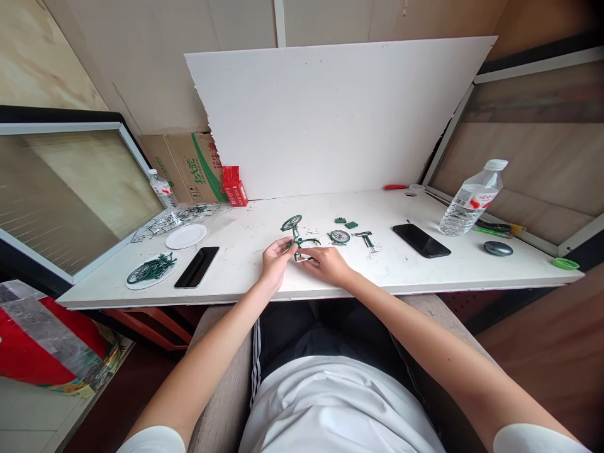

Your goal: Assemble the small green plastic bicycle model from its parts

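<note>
Between my hands, just above the front of the white table, is a partly built green model bicycle point(296, 231) with one spoked wheel at its far end. My left hand point(278, 257) is closed on its frame, thumb and fingers pinching it. My right hand point(325, 264) is closed at the near side of the frame, its fingertips against the model; a small pale part shows by the fingers, too small to name. To the right lie a loose green wheel point(339, 236), a green T-shaped part point(365, 239) and two small green blocks point(351, 224).
At left are a plate point(136, 284) of green parts, a white plate point(186, 236), a phone point(197, 267) and a water bottle point(163, 192). At right are a black phone point(421, 240), a larger bottle point(472, 198) and a dark oval object point(498, 248). A white board point(340, 119) stands behind.
</note>
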The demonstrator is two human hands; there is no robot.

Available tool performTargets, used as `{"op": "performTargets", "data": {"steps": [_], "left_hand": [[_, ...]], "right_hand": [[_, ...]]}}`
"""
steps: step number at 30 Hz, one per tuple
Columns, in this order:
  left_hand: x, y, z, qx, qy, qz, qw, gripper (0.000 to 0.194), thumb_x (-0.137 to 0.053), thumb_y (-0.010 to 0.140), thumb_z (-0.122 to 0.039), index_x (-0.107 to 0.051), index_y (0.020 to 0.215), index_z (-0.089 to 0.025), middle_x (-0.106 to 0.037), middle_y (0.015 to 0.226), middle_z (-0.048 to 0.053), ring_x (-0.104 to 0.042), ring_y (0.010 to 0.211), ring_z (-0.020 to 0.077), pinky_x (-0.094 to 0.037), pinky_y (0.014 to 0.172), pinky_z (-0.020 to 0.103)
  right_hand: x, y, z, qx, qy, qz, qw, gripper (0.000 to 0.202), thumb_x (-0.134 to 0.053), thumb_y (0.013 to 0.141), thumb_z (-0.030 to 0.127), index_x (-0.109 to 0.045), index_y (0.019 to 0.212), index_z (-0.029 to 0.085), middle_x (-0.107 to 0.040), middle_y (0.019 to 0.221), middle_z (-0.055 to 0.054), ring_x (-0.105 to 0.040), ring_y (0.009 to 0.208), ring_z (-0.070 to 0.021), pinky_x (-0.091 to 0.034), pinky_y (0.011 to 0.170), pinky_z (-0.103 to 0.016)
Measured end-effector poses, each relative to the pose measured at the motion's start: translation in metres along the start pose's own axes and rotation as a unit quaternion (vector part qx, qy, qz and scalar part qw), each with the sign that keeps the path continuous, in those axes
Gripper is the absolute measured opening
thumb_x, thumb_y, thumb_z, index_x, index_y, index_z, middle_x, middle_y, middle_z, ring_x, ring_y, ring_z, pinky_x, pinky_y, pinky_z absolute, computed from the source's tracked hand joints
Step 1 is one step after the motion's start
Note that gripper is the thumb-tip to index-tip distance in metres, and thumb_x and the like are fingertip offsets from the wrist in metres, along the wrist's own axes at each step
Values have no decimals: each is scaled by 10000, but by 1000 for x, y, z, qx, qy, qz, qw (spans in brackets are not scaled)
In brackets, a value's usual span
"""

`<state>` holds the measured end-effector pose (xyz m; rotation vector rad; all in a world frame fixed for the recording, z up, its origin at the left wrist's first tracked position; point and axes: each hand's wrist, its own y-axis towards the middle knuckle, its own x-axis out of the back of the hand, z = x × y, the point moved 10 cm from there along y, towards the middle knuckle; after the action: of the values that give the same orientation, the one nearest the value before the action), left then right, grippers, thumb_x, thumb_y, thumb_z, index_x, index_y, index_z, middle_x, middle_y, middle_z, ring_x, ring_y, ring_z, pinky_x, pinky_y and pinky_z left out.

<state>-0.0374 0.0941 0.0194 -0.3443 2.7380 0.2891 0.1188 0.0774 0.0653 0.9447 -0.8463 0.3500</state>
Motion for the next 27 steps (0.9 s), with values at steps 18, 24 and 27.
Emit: {"op": "performTargets", "data": {"steps": [18, 24, 27], "left_hand": [[3, -4, -6, -21, 23, -18, 999, 576, -1001, 636, -358, -773, 1123, -153, -770, 1265, 156, -721, 1189, 279, -505, 1123, 459], [4, -6, -13, -46, 49, -24, 997, 558, -995, 652, -365, -764, 1112, -149, -786, 1168, 147, -720, 1118, 257, -527, 1058, 433], [2, -7, -29, -105, 115, -15, 988, 502, -969, 711, -372, -745, 1111, -167, -782, 1145, 143, -720, 1114, 259, -536, 1008, 407]], "right_hand": [[13, -1, 13, 14, 48, -17, 999, 341, -549, 1071, 477, -551, 1272, 202, -712, 1225, -133, -680, 918, -244, -487, 775, -346], [20, 4, -8, -45, 5, -21, 999, 309, -327, 1167, 415, -568, 1175, 222, -660, 1125, -96, -614, 843, -218, -452, 741, -340], [30, 5, -25, -75, -43, -43, 995, 296, -375, 1160, 380, -617, 1148, 210, -644, 1130, -119, -613, 933, -242, -459, 755, -347]]}}
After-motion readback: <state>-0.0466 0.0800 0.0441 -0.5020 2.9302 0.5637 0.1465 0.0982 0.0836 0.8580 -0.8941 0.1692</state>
